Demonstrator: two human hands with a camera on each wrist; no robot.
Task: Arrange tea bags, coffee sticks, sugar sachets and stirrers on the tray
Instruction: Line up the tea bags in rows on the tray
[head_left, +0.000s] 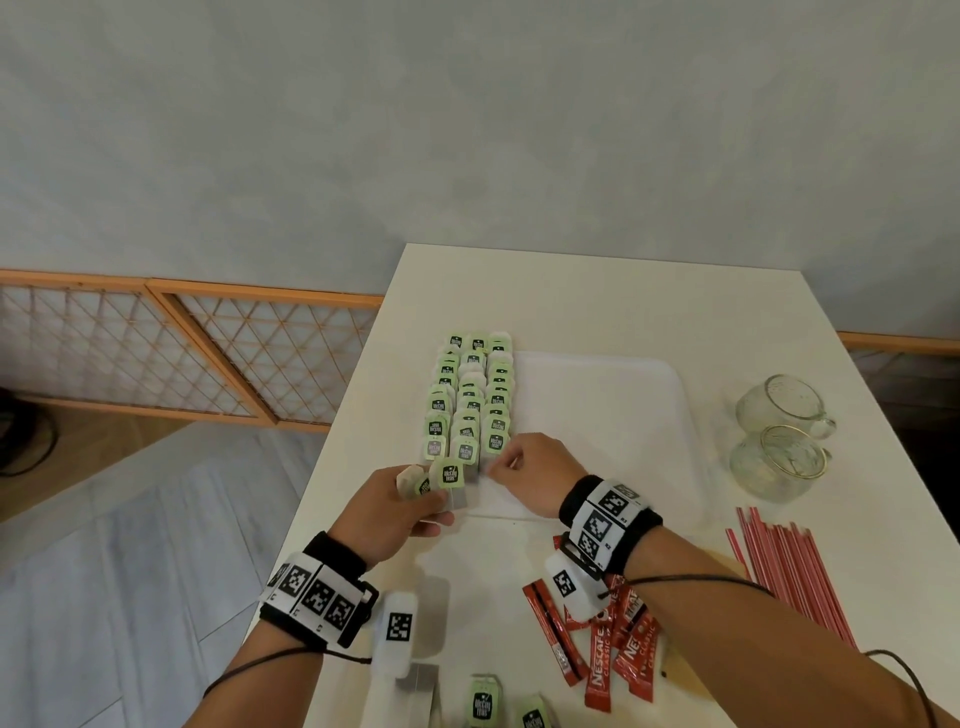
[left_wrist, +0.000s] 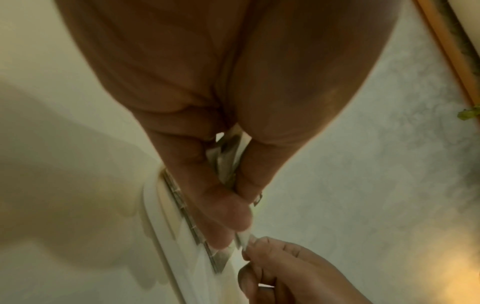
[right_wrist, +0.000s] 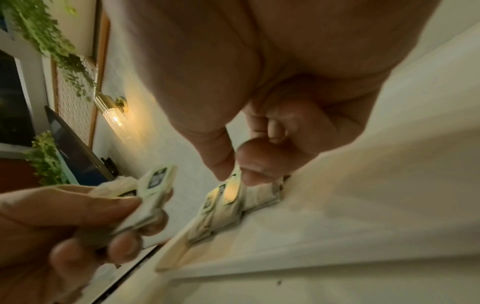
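Note:
A white tray (head_left: 597, 415) lies on the white table (head_left: 597, 291). Three rows of green-tagged tea bags (head_left: 471, 400) fill its left side. My left hand (head_left: 431, 501) hovers at the tray's near left corner and grips a small stack of tea bags (head_left: 448, 477), also seen in the left wrist view (left_wrist: 228, 162) and the right wrist view (right_wrist: 153, 193). My right hand (head_left: 491, 467) pinches the tea bag (right_wrist: 232, 186) at the near end of the right row between thumb and forefinger. Red coffee sticks (head_left: 618, 644) lie under my right wrist. Red stirrers (head_left: 795, 571) lie to the right.
Two glass mugs (head_left: 779, 405) (head_left: 774, 462) stand right of the tray. Loose tea bags (head_left: 483, 701) and pale sachets (head_left: 421, 686) lie at the table's near edge. The table's left edge drops to the floor beside my left wrist. A wall stands behind.

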